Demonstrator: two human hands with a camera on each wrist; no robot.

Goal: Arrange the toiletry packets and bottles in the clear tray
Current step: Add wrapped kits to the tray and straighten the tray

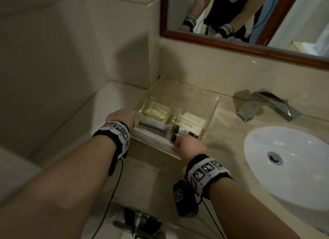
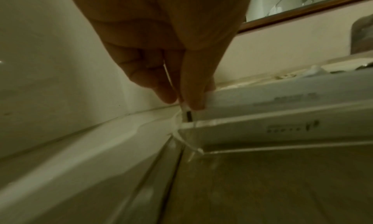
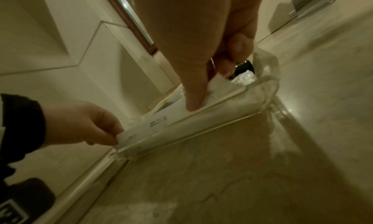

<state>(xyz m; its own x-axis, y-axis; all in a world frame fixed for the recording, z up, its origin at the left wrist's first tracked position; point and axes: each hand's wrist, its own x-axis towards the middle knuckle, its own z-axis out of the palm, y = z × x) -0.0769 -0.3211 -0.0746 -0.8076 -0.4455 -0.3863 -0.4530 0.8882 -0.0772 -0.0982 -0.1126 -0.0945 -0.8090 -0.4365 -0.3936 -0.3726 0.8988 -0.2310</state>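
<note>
Progress looks late-stage: clear tray [image 1: 211, 112] on the tabletop [image 1: 222, 135] in the wall corner already holds yellow packets [image 1: 156, 110] at the back and dark bottles [image 1: 185, 132] on the right. Left hand [image 1: 121, 118] and right hand [image 1: 188, 146] each pinch one end of a long white packet [image 1: 153, 139], seating it along the tray's front wall. Nothing loose seen outside. Washbasin [image 1: 284, 160] and tap [image 1: 267, 105] sit right, mirror [image 1: 249, 16] above; wall crowds the left hand.

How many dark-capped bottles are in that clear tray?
2 visible, lying side by side at the clear tray's front right: one bottle, another bottle beside the right hand. Others may be hidden.
</note>
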